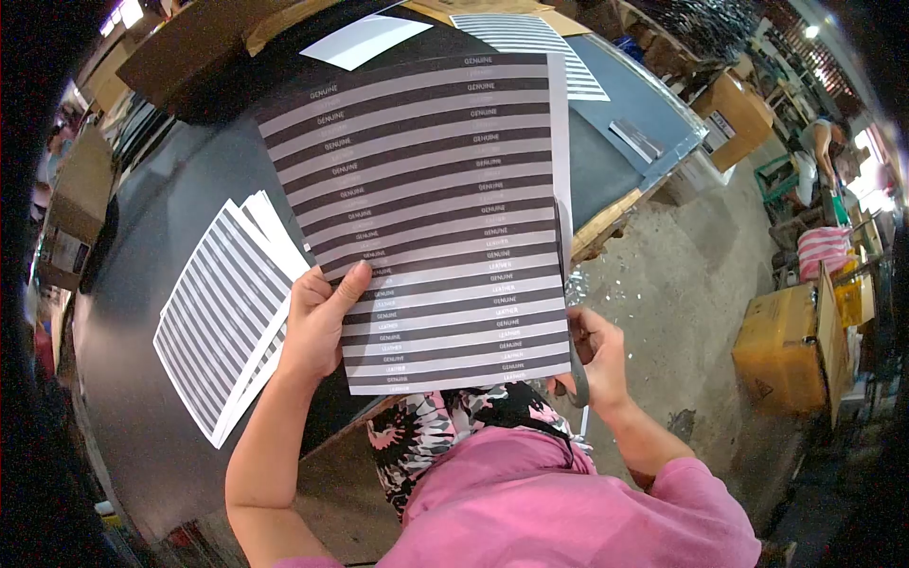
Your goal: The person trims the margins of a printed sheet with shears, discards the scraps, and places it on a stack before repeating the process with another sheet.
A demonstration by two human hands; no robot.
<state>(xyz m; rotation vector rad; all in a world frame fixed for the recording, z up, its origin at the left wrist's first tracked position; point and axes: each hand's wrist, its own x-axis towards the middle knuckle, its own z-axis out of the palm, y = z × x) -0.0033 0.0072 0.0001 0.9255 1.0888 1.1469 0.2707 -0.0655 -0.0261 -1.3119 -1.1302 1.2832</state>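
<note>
A large paper sheet (445,227) printed with dark and light stripes and the words "GENUINE" and "LEATHER" is held up before me. My left hand (327,312) grips its left edge, thumb on the front. At the right edge, my right hand (598,355) is closed around scissors (579,374); a dark blade shows along the sheet's edge, and the rest is partly hidden behind the paper. A stack of similar striped sheets (227,312) lies on the dark table to the left of the held sheet.
On the dark table (123,312) lie a white sheet (365,40), another striped sheet (530,43) and a small stack of strips (636,140). Cardboard boxes (791,346) stand on the floor at right. Paper scraps litter the floor. Another person (824,147) is in the background.
</note>
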